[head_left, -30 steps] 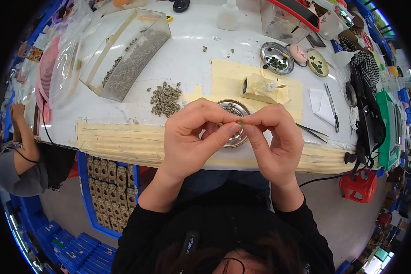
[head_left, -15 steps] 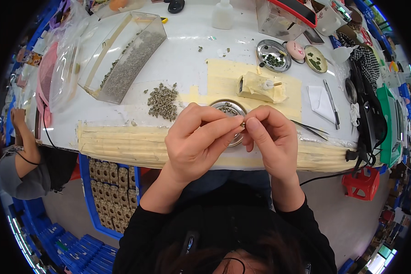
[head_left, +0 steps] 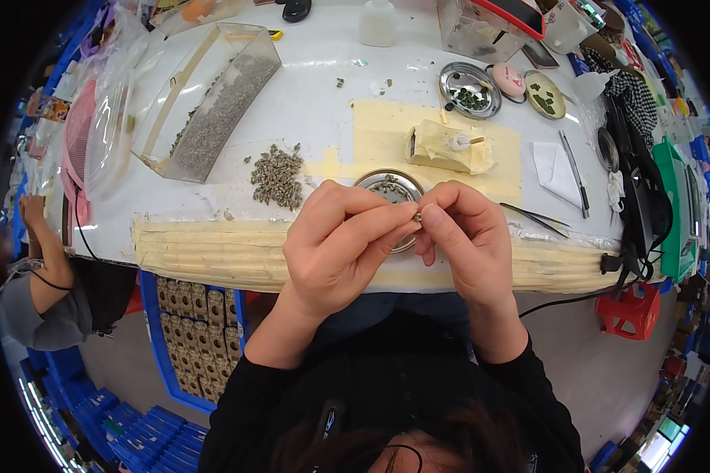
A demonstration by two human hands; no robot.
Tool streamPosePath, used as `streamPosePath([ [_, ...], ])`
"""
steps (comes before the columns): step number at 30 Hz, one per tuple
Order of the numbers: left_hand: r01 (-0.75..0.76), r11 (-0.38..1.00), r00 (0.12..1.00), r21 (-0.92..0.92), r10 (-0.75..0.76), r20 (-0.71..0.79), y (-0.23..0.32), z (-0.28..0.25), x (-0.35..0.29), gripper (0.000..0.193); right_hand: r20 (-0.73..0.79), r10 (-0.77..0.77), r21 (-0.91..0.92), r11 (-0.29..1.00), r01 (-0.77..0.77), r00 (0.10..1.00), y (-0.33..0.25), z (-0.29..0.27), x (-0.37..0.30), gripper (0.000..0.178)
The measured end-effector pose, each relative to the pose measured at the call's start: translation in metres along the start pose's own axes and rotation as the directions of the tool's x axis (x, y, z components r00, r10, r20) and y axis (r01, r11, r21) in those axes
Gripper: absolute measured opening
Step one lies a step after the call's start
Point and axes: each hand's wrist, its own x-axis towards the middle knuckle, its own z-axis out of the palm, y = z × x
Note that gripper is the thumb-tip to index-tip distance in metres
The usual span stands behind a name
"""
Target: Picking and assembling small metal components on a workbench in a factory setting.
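Observation:
Both my hands meet above the table's taped front edge, fingertips nearly touching. A tiny metal part (head_left: 419,216) is pinched between them; its exact kind is too small to make out. My left hand (head_left: 343,244) has thumb and forefinger closed on it from the left. From the other side, my right hand (head_left: 473,240) pinches it with thumb and forefinger. Partly hidden behind the hands, a round metal dish (head_left: 360,184) holds several small metal parts. Left of it lies a loose pile of small metal parts (head_left: 278,176).
A clear bin (head_left: 252,87) of small parts stands at the back left. Behind my hands is a tape-wrapped block (head_left: 450,150). Black tweezers (head_left: 532,220) lie to the right, near a metal plate (head_left: 471,91) with dark green pieces. Another person's arm (head_left: 49,252) shows far left.
The view has shifted slightly. My fingertips have turned the small metal part a little; both hands keep nearly the same place.

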Motion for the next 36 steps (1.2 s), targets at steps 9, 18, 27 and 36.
streamPosePath([
  [9,-0.016,1.000,1.000,0.026,0.016,0.005,0.0005,0.0016,0.0003,0.027,0.016,-0.026,0.030,0.999,0.025,1.000,0.0007,-0.0014,0.0008,0.012],
  [18,0.103,0.989,0.995,-0.104,-0.100,0.027,0.0021,-0.0014,-0.0005,0.022,0.048,0.014,0.116,0.993,-0.020,0.999,0.0025,0.0006,0.0012,0.012],
  [27,0.079,0.997,0.996,-0.002,-0.079,-0.033,0.0013,0.0007,-0.0006,0.026,-0.028,-0.120,-0.031,0.992,0.119,0.992,0.0038,0.0029,-0.0045,0.017],
  [36,0.028,0.999,0.999,-0.019,-0.029,-0.026,-0.0026,0.0009,-0.0012,0.025,0.009,-0.018,0.052,0.998,0.018,1.000,0.0049,0.0038,-0.0030,0.018],
])
